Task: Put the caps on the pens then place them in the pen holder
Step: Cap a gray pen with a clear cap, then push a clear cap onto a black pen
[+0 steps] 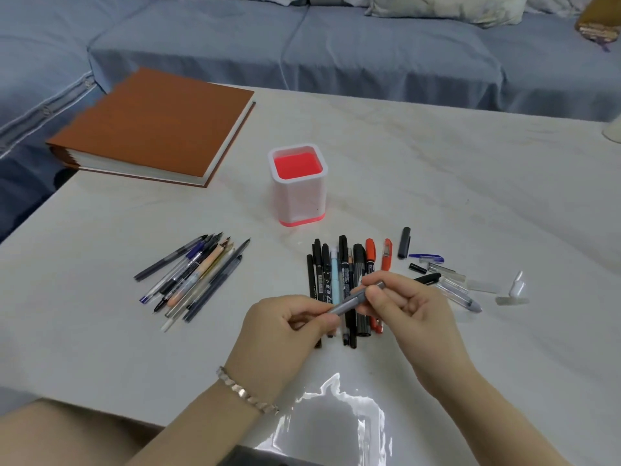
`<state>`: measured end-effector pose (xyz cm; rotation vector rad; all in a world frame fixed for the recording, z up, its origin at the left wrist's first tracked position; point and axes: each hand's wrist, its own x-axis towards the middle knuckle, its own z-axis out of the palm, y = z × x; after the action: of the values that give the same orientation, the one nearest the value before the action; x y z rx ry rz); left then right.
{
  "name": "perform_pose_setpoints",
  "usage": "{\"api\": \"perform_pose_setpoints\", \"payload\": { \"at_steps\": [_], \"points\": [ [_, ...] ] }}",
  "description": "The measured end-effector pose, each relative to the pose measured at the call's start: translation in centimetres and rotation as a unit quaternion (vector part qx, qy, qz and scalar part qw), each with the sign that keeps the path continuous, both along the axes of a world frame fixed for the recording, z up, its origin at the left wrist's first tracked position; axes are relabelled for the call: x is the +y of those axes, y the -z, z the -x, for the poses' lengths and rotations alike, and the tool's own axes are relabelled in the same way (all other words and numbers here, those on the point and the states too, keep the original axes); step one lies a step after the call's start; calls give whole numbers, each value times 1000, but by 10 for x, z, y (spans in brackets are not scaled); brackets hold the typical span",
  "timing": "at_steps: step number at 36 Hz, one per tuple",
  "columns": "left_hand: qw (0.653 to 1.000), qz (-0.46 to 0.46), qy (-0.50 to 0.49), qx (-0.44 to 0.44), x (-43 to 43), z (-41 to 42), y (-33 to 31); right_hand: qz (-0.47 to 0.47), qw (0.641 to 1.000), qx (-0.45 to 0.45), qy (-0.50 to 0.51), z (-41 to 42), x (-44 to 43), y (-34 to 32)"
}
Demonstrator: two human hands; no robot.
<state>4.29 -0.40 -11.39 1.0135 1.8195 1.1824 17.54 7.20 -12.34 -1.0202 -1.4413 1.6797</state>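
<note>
Both hands hold one grey pen (353, 300) just above the table. My left hand (289, 326) pinches its lower barrel, and my right hand (403, 302) pinches the upper end, where a grey cap sits. Under the hands lies a row of capped pens and markers (339, 264). A bunch of uncapped pens (193, 275) lies to the left. Loose caps (433, 264), black, blue and clear, are scattered to the right. Behind the pens stands the white pen holder (299, 193) with a red inside, and nothing shows in it.
A thick brown book (151, 126) lies at the table's far left corner. A blue sofa (336, 45) runs behind the table. The white table (470, 183) has glare near its front edge. A bracelet is on my left wrist.
</note>
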Motion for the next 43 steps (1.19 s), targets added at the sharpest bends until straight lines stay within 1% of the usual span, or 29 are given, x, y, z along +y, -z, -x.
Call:
{"api": "perform_pose_setpoints", "payload": {
  "at_steps": [2, 4, 5, 7, 9, 11, 13, 15, 16, 18, 19, 20, 22, 24, 26, 28, 31, 35, 38, 40, 41, 43],
  "points": [
    [997, -21, -5, 78, -3, 5, 5, 11, 1000, 2, 10, 7, -2, 3],
    [994, -31, -16, 101, -5, 10, 9, 13, 1000, 6, 13, 13, -3, 5],
    [995, -31, -22, 96, -6, 11, 10, 11, 1000, 9, 9, 15, -4, 5],
    [998, -29, -25, 59, -7, 14, 10, 11, 1000, 21, -5, 21, -8, 4],
    [998, -40, -21, 32, -6, 15, 9, 25, 999, 39, -15, 28, -11, 4],
    [998, -50, -19, 28, -6, 18, 7, 30, 999, 40, -15, 35, -13, 4],
    [998, -36, -5, 54, -7, 24, 8, 46, 998, 41, -9, 39, -11, 4],
    [990, -10, 14, 137, -9, 38, 16, 61, 998, 33, 10, 41, -7, 6],
    [980, -3, 13, 196, -10, 47, 22, 51, 998, 11, 28, 40, -4, 9],
    [945, -4, -14, 328, -13, 68, 35, 11, 997, -52, 56, 38, 3, 13],
    [926, 2, -27, 376, -15, 78, 43, -12, 994, -86, 62, 36, 8, 14],
    [913, 23, -42, 406, -16, 87, 49, -44, 989, -125, 64, 35, 14, 17],
    [897, 64, -63, 433, -18, 100, 57, -109, 974, -195, 47, 37, 26, 20],
    [886, 92, -67, 449, -18, 105, 62, -152, 957, -245, 21, 43, 34, 21],
    [881, 116, -64, 455, -18, 106, 66, -209, 928, -308, -12, 50, 37, 23],
    [877, 122, -54, 462, -18, 106, 71, -256, 898, -352, -63, 59, 36, 25],
    [864, 124, -34, 487, -15, 108, 79, -291, 858, -406, -117, 68, 32, 33],
    [853, 158, -7, 498, -8, 107, 82, -321, 815, -462, -138, 70, 31, 43],
    [853, 170, 5, 493, -4, 101, 78, -349, 810, -453, -128, 60, 31, 45],
    [862, 165, 18, 479, -2, 93, 73, -351, 826, -426, -119, 48, 30, 45],
    [876, 156, 17, 456, 0, 88, 70, -349, 833, -415, -112, 41, 30, 45],
    [910, 125, -18, 395, 4, 76, 63, -345, 839, -410, -93, 23, 32, 45]
  ]
}}
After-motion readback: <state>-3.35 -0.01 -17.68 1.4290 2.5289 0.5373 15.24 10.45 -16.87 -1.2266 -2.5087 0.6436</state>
